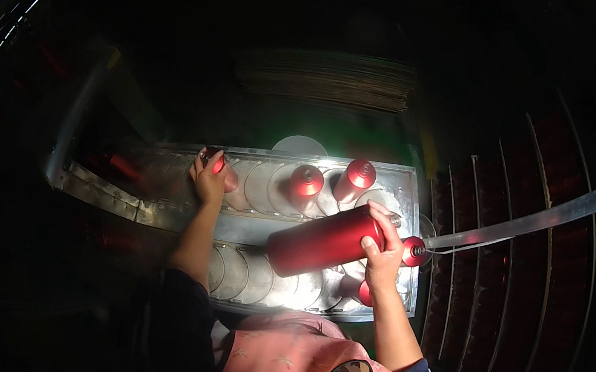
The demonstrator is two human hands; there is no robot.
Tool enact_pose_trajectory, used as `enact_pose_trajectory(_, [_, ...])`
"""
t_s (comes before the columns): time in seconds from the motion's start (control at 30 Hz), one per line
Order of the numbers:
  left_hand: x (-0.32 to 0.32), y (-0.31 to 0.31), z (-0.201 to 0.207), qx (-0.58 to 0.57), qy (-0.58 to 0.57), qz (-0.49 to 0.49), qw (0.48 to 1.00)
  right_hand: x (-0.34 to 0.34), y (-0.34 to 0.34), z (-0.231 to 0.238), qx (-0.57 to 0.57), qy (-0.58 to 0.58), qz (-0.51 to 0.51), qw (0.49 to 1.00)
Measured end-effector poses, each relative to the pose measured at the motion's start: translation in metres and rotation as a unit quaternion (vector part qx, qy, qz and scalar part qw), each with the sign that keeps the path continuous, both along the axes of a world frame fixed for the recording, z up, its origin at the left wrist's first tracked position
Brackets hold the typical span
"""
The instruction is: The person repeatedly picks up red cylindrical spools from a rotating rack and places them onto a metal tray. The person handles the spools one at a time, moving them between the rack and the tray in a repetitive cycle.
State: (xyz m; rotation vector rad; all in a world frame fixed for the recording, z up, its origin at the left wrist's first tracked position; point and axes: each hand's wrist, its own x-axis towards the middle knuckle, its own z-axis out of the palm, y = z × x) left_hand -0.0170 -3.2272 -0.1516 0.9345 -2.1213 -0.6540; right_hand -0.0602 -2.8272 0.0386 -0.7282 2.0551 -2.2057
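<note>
My right hand [383,250] is wrapped round the neck end of a large red metal bottle [320,244]. This bottle is tilted almost on its side, its base toward the left, above the metal conveyor of overlapping round plates [265,185]. At the far left of the conveyor my left hand [207,179] closes round the top of another red bottle [219,164], which stands on the plates. Between my hands two more stand upright, a red bottle [306,181] and a red bottle beside it [357,179]. Near my right wrist are a red bottle [414,251] and a partly hidden one [364,293].
A long pale strip [536,223] reaches from the conveyor's right end up to the right. Dark racks [491,274] with dim red shapes line the right side. Behind the conveyor lies a stack of flat sheets [326,77]. A curved metal rail [103,189] runs at left.
</note>
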Motion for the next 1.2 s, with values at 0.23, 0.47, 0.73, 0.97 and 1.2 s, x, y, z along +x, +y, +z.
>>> enact_pose_trajectory(0.23, [0.082, 0.003, 0.051, 0.075, 0.164, -0.035, 0.983, -0.018, -0.24, -0.116, 0.232, 0.225, 0.115, 0.939])
enact_pose_trajectory(0.47, [0.153, 0.091, 0.097, 0.22, 0.162, -0.109, 0.956, -0.01, -0.281, -0.138, 0.303, 0.209, 0.139, 0.919])
enact_pose_trajectory(0.73, [0.061, 0.295, 0.134, 0.304, 0.123, -0.469, 0.82, 0.06, 0.027, -0.116, 0.065, -0.016, 0.035, 0.997])
enact_pose_trajectory(0.97, [0.041, 0.554, 0.159, 0.249, 0.012, -0.762, 0.598, 0.193, 0.365, -0.131, 0.098, -0.07, -0.459, 0.88])
enact_pose_trajectory(1.2, [0.048, 0.8, 0.197, 0.216, -0.086, -0.817, 0.527, 0.34, 0.542, -0.135, -0.038, -0.06, -0.68, 0.73])
